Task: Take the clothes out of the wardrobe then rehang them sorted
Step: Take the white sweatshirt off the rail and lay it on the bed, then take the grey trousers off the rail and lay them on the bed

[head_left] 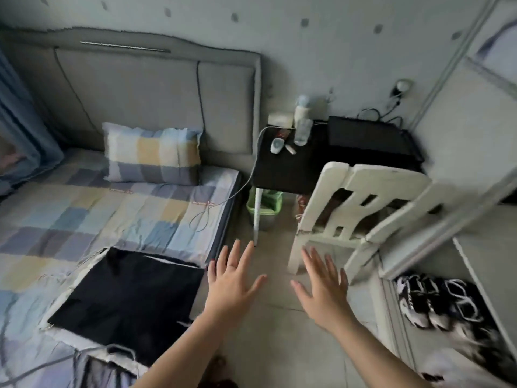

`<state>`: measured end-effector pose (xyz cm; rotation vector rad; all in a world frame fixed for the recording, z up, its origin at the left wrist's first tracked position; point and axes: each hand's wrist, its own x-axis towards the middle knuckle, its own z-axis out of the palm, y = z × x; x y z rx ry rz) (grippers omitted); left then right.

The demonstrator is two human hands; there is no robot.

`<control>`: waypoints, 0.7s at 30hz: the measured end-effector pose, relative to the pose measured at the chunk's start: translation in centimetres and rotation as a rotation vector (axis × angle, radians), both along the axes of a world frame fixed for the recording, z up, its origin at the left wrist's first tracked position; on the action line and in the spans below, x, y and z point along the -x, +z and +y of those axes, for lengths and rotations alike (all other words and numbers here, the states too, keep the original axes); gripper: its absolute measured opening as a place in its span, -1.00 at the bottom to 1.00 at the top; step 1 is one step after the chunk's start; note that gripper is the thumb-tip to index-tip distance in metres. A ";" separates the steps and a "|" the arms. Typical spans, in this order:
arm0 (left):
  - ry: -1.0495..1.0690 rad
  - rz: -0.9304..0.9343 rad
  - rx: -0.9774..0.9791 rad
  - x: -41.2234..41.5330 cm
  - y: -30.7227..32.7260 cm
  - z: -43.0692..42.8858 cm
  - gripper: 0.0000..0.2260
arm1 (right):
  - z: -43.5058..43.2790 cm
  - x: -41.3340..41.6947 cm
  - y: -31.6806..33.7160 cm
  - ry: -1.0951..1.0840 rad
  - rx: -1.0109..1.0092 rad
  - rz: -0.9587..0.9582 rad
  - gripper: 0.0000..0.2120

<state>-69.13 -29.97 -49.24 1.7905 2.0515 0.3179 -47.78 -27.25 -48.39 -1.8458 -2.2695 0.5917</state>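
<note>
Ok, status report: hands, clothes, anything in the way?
Left hand open, right hand open, both empty. Black cloth flat on bed. White chair stands beside wardrobe.

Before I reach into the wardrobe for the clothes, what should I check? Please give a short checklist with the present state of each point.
1. Both hands free: ok. The left hand and the right hand are open and hold nothing.
2. Room on the bed to lay clothes: ok, though a black cloth lies at its near edge.
3. Clear way to the wardrobe: cannot tell. A white chair stands right beside it.
4. Hanging clothes in sight: cannot tell. Only shoes show on its low shelf.
</note>
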 end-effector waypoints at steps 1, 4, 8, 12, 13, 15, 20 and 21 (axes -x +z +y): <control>-0.055 -0.007 -0.003 -1.5 0.1 1.7 -0.21 | 0.5 -1.6 0.0 -0.049 -0.002 -0.009 -0.31; -0.240 -0.036 -0.014 -6.1 0.5 7.0 -0.20 | 2.4 -6.3 -0.2 -0.208 -0.007 -0.005 -0.32; -0.470 -0.043 -0.037 -12.1 1.3 15.2 -0.32 | 6.1 -11.5 0.8 -0.403 -0.081 -0.038 -0.32; -0.716 -0.027 -0.094 -18.2 3.3 23.2 -0.33 | 9.9 -16.3 3.1 -0.604 -0.127 -0.109 -0.33; -0.774 -0.028 -0.112 -19.9 4.1 25.0 -0.32 | 10.7 -17.4 3.7 -0.652 -0.138 -0.131 -0.34; -0.894 -0.025 -0.161 -23.5 5.9 28.5 -0.32 | 12.0 -19.9 5.1 -0.748 -0.167 -0.179 -0.33; -1.131 -0.138 -0.294 -33.0 11.0 34.2 -0.30 | 13.3 -25.8 10.5 -0.934 -0.242 -0.279 -0.30; -1.168 -0.160 -0.329 -34.9 12.3 34.9 -0.31 | 13.4 -27.0 12.0 -0.966 -0.265 -0.281 -0.30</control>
